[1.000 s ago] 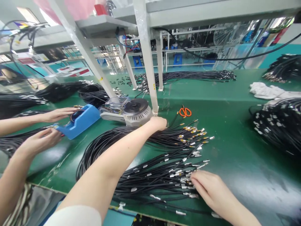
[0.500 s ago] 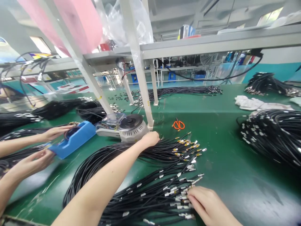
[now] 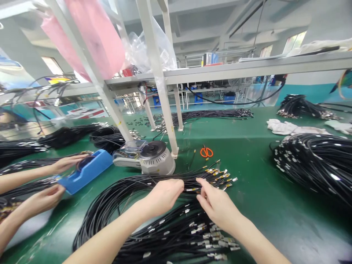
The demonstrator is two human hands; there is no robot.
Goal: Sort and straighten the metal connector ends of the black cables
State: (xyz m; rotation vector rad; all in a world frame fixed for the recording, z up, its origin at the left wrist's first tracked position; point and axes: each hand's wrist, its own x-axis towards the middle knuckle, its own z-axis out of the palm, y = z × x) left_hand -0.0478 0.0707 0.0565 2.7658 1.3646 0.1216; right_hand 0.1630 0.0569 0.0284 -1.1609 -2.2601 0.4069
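Note:
A spread of thin black cables (image 3: 143, 216) with metal end connectors (image 3: 220, 176) lies on the green bench (image 3: 247, 183) in front of me. My left hand (image 3: 165, 194) is closed in a pinch on a cable near its connector. My right hand (image 3: 217, 203) pinches the same cable from the other side, a short metal-tipped length showing between the two hands. More connector ends (image 3: 217, 238) lie under my right wrist.
A grey tape dispenser machine (image 3: 150, 159) and orange scissors (image 3: 206, 151) sit behind the cables. At the left, another person's hands (image 3: 44, 198) work at a blue tape holder (image 3: 85, 170). Large cable bundles (image 3: 313, 163) fill the right; white frame posts (image 3: 162, 91) rise mid-bench.
My left hand drew back from the far cable ends toward me. My right hand rose from the near connectors to meet it. The camera tilted upward.

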